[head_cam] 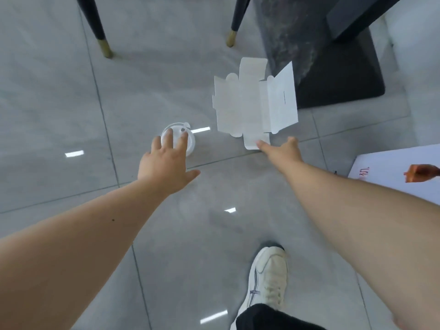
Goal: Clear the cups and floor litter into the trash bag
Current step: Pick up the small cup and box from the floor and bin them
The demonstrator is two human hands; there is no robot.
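Observation:
A clear plastic cup with a white lid (pixel 188 139) stands upright on the grey tiled floor. My left hand (pixel 166 160) hovers over it with fingers spread, the fingertips on or just above the lid. To the right lies a flattened white cardboard box (pixel 252 103), unfolded on the floor. My right hand (pixel 281 148) reaches toward it, fingers extended, and a fingertip touches the box's near flap. Neither hand holds anything. No trash bag is in view.
Two black chair legs with gold tips (pixel 103 44) (pixel 232 36) stand at the back. A dark table pedestal and base (pixel 333 75) sits right of the box. A white sheet with an orange object (pixel 395 172) lies at the right edge. My white sneaker (pixel 266 279) is below.

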